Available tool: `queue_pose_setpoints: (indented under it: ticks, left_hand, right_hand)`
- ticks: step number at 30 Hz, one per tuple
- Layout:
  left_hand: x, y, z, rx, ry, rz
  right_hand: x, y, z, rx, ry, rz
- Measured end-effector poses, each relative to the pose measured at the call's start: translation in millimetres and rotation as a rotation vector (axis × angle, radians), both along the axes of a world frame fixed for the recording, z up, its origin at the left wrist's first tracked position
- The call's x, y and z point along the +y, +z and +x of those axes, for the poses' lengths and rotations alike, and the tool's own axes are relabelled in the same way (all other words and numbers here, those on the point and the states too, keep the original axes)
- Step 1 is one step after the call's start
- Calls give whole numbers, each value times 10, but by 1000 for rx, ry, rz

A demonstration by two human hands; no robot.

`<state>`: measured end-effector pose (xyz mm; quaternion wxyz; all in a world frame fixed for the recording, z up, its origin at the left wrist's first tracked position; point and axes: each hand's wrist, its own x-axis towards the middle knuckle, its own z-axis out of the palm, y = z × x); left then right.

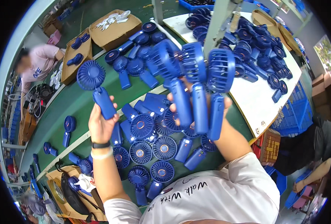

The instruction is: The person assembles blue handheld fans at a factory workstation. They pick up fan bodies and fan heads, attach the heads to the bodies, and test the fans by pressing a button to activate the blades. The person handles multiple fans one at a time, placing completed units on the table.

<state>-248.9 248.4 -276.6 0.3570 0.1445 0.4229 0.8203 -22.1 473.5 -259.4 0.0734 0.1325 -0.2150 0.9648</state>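
Observation:
My left hand [102, 121] grips a blue handheld fan [105, 102] by its handle, holding it upright with the round grille on top. My right hand [227, 106] is wrapped round the handles of three more blue handheld fans [200, 108], held side by side with their heads up; these fans hide most of its fingers. Below and between my hands, a cluster of blue handheld fans [164, 148] lies on the green table [98, 149], several with grilles facing up.
More fans [134, 66] lie farther back, beside cardboard trays [115, 31] with white parts. A white board [247, 112] at right bears a heap of fans [262, 41]. A metal post [216, 30] stands behind my right hand. One person [42, 61] is at left; another's arm [315, 175] shows at right.

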Motion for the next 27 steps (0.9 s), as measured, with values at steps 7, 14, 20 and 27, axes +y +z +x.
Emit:
queue_pose_setpoints:
  ticks: [7,14,20,27]
  left_hand:
    - [-16,179,826,-161,-348,293]
    - [134,63,1072,-237,-388,283]
    - [179,43,1135,-199,-345,286]
    - [204,117,1227,-85,-263,179]
  right_hand:
    - [1127,-390,1286,-637,-796,576]
    - [1378,-595,2091,-846,-1007,1893]
    - [1743,-743,2036,-862,-1008,2256]
    - [2155,-886,1801,-886,-1119,2378]
